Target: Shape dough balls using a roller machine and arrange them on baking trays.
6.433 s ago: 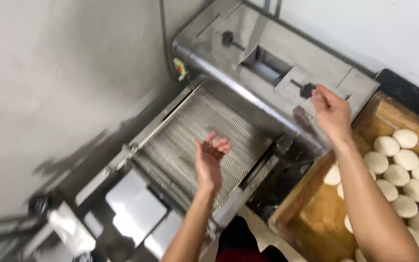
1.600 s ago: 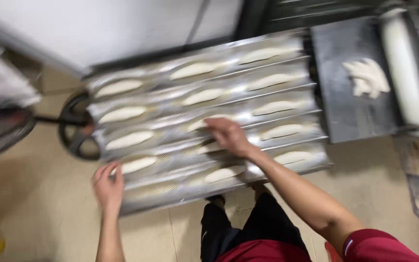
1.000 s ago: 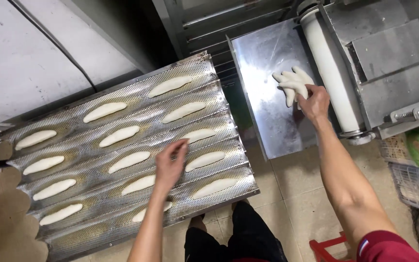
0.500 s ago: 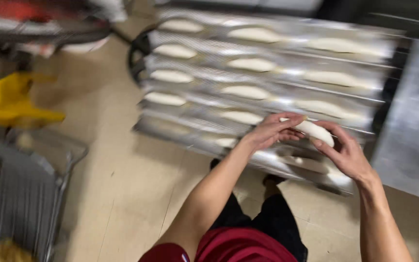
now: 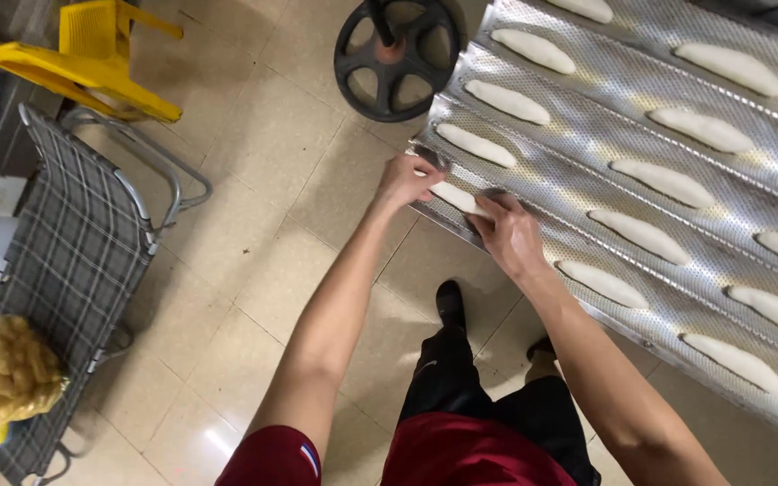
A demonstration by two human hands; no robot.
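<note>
both hands pinch one dough piece: left hand (image 5: 404, 180) has fingertips pressed on its left end, right hand (image 5: 508, 232) covers its right end with fingers curled down on it. dough piece (image 5: 454, 197) is pale, soft, long and tapered, lying in the nearest groove of the perforated metal tray (image 5: 587, 189), at the tray's left corner close to the edge.

vs half a second back: dough was lifted between the two hands over the tray's near edge, now it sits down in the groove and the hands are lower and flatter on it. view has swung too, tray now runs off to the right, floor fills the left. one second back the right hand was away at a machine plate on another dough lump, left hand hovering over the tray.

tray is shiny silver, corrugated into parallel channels, fine holes all over, dull glare on the ridges. other dough sticks (image 5: 506, 102) lie along the channels, same off-white, smooth, cigar shape, spaced apart, none touching. near row also has more pieces to the right (image 5: 603, 283).

beyond the tray's upper left, black spoked wheel base (image 5: 393, 56) on the floor. floor tiles (image 5: 254, 225) beige, glossy, square. far left: folding cot with grey plaid fabric and metal tube frame (image 5: 74, 261), crumpled yellow plastic bag (image 5: 6, 373) on it, yellow plastic stool (image 5: 92, 45) at top. person's red shorts and dark shoes (image 5: 449, 301) below.
</note>
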